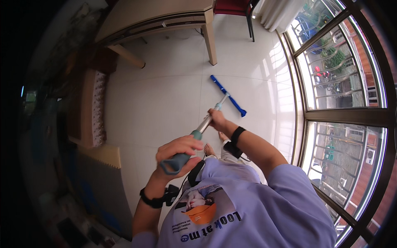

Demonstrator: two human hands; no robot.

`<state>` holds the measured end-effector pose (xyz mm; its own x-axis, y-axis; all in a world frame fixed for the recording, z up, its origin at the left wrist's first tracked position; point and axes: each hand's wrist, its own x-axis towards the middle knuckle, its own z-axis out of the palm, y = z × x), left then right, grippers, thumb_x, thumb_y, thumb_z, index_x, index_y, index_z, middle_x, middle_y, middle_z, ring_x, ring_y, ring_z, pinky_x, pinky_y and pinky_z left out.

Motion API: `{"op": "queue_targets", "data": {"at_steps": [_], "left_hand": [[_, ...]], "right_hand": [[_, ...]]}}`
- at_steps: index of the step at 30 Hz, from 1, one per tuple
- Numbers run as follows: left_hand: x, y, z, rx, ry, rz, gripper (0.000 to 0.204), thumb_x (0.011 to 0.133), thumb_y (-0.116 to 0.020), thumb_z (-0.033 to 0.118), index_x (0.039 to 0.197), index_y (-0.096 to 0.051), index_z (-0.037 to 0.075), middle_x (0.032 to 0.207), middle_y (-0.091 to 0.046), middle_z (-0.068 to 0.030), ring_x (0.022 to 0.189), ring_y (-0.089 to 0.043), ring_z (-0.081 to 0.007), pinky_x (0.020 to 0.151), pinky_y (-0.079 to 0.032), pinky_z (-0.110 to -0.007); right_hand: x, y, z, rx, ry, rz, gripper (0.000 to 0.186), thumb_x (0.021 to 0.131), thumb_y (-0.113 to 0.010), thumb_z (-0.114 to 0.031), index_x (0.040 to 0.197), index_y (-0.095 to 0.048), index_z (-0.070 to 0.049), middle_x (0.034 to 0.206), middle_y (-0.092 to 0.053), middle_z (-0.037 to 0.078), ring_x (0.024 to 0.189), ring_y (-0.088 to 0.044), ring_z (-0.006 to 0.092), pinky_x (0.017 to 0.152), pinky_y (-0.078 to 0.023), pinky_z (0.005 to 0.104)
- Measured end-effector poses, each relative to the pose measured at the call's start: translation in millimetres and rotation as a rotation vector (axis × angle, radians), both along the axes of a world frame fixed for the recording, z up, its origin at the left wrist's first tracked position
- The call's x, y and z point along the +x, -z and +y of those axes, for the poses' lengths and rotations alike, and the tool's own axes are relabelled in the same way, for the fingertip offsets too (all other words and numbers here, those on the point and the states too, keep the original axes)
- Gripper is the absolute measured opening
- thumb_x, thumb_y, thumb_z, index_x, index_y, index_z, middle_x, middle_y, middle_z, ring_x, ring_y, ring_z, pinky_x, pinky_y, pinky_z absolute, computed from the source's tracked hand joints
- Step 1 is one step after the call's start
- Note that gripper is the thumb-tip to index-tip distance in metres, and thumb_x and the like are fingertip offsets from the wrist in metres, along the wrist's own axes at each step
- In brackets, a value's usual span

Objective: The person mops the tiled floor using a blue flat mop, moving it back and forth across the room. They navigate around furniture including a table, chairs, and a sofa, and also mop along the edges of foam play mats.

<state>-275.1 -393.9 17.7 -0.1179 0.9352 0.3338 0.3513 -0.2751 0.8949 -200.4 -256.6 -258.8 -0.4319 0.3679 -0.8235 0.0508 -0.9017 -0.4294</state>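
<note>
A flat mop with a long blue head [228, 96] rests on the pale tiled floor, its head lying aslant ahead of me. From it a silvery metal pole [204, 124] rises toward me and ends in a grey-green handle [174, 163] with a loop at its tip. My left hand [178, 149] is closed around that handle near the top end. Farther down, my right hand [216, 120] grips the metal pole. Black bands with small devices sit on both wrists. My bare feet [210, 149] show just beyond my shirt, partly hidden by the arms.
A wooden table [157, 18] stands ahead, one leg [210, 45] beyond the mop head. Behind it is a red chair [232, 6]. Barred windows [347, 62] run along the right, beside a white curtain [271, 14]. A low wooden piece with a patterned side [98, 108] stands left.
</note>
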Motion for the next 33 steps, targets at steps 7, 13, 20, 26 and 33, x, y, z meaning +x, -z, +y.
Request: {"op": "queue_targets", "data": {"at_steps": [7, 13, 20, 26, 33], "left_hand": [[32.2, 51.6, 74.0, 0.029, 0.024, -0.202, 0.014, 0.071, -0.067, 0.000, 0.079, -0.056, 0.004, 0.079, -0.064, -0.0086, 0.084, -0.064, -0.0256, 0.090, -0.045, -0.041], [38.9, 72.7, 107.4, 0.006, -0.178, -0.254, 0.010, 0.075, -0.062, -0.001, 0.074, -0.053, 0.002, 0.071, -0.060, -0.0064, 0.068, -0.060, -0.0190, 0.081, -0.047, -0.035], [-10.4, 75.3, 82.7, -0.079, -0.397, -0.341, 0.015, 0.079, -0.052, -0.007, 0.068, -0.046, 0.001, 0.068, -0.058, -0.0084, 0.065, -0.056, -0.0171, 0.085, -0.045, -0.040], [-81.1, 65.7, 46.4, -0.033, -0.492, -0.380, 0.013, 0.079, -0.055, -0.005, 0.068, -0.049, -0.002, 0.072, -0.060, -0.0086, 0.068, -0.056, -0.0147, 0.072, -0.046, -0.030], [-194.7, 42.3, 9.7, -0.009, -0.475, -0.349, 0.015, 0.077, -0.056, -0.006, 0.066, -0.048, -0.001, 0.066, -0.057, -0.0080, 0.063, -0.054, -0.0150, 0.061, -0.044, -0.029]], "right_hand": [[60.3, 34.9, 98.9, -0.104, 0.326, 0.032, 0.020, 0.086, -0.047, -0.012, 0.100, -0.039, 0.000, 0.082, -0.052, 0.013, 0.069, -0.057, 0.0236, 0.067, -0.053, 0.0373], [58.4, 66.1, 137.6, -0.206, 0.356, 0.063, 0.018, 0.085, -0.044, -0.005, 0.099, -0.038, 0.003, 0.083, -0.053, 0.015, 0.066, -0.056, 0.0224, 0.065, -0.052, 0.0320], [-13.6, 65.8, 126.1, -0.201, 0.198, -0.121, 0.016, 0.083, -0.042, -0.004, 0.098, -0.040, 0.002, 0.080, -0.057, 0.014, 0.070, -0.059, 0.0246, 0.064, -0.053, 0.0346], [-102.8, 56.2, 87.1, -0.201, 0.038, -0.206, 0.010, 0.083, -0.043, -0.005, 0.092, -0.041, 0.000, 0.075, -0.054, 0.012, 0.068, -0.062, 0.0235, 0.061, -0.055, 0.0363], [-221.7, 42.8, 39.4, -0.331, 0.041, -0.030, 0.012, 0.084, -0.042, -0.003, 0.095, -0.038, -0.001, 0.078, -0.050, 0.011, 0.069, -0.056, 0.0218, 0.065, -0.051, 0.0318]]}}
